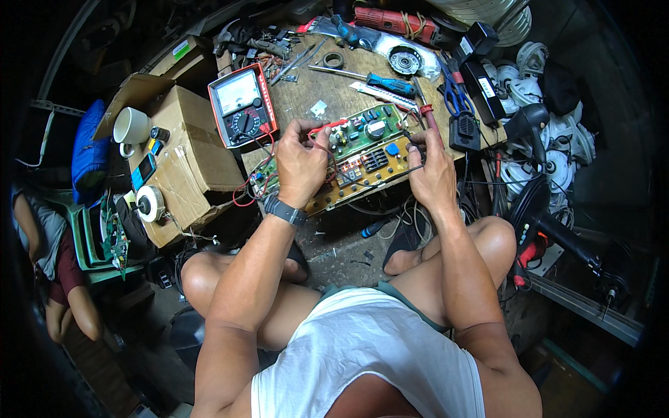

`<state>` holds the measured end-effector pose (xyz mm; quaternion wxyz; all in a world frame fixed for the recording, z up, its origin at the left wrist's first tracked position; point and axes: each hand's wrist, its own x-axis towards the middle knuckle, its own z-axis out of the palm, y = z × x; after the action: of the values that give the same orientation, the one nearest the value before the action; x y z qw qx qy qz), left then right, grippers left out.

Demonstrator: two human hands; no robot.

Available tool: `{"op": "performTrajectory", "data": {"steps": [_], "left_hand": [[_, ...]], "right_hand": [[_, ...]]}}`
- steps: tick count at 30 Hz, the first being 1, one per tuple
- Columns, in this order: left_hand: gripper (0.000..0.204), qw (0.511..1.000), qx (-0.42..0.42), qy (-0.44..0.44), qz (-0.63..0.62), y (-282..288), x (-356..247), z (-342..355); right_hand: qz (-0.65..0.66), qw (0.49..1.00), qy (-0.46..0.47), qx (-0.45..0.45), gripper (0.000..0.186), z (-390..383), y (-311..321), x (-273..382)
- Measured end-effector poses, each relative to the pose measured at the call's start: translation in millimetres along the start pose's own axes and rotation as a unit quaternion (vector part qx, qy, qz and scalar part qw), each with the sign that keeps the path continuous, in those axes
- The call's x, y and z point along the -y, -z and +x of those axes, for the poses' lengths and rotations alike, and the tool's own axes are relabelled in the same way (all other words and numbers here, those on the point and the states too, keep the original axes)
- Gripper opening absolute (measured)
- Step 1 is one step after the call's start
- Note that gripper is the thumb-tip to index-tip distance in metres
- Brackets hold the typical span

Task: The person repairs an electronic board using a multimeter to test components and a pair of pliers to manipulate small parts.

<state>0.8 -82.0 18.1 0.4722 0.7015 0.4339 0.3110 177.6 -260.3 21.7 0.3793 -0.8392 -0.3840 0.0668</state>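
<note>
Currently, the left hand (303, 159) has its thumb and fingers pinched together on a red probe (329, 128), which lies over the green circuit board (359, 132). The right hand (431, 167) has its fingers curled close together at the right end of the brown circuit board (380, 164); something dark shows by them, but whether they grip it, I cannot tell. The two boards lie side by side at the near edge of the worktop (303, 97), between the hands, and the left hand and wrist hide part of them. Just to their left stands one meter (241, 111) with a dial, red wire looping beside it. Beyond the boards lie one blue-handled screwdriver (390, 84), one utility knife (385, 95) and one roll of tape (333, 60), with one red power tool (397, 23) at the far edge. One pair of blue-handled scissors (457, 97) lies to the right. Left of the worktop, a cardboard box (202, 150) carries one white mug (132, 127) and one phone (144, 170).
</note>
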Motion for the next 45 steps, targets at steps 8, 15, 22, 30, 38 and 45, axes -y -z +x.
{"op": "performTrajectory", "data": {"steps": [8,15,22,30,38,45], "left_hand": [[0.021,1.0,-0.007,-0.005,0.015,1,-2,-1],[0.021,1.0,-0.003,-0.015,0.014,1,0,-1],[0.019,1.0,-0.014,-0.005,-0.017,-2,4,0],[0.018,1.0,0.004,-0.007,0.005,-1,7,1],[0.019,1.0,0.004,-0.009,0.009,1,5,0],[0.019,1.0,0.004,0.001,0.01,2,-1,-2]], "right_hand": [[0.004,1.0,-0.006,0.005,0.018,0,1,1],[-0.001,1.0,-0.004,0.003,0.018,0,0,1],[-0.003,1.0,0.0,-0.001,0.017,0,-1,-2],[-0.002,1.0,-0.003,0.004,0.018,0,-1,-2],[0.0,1.0,-0.004,0.009,0.018,-1,0,-1],[-0.017,1.0,-0.014,0.009,0.02,0,1,1]]}}
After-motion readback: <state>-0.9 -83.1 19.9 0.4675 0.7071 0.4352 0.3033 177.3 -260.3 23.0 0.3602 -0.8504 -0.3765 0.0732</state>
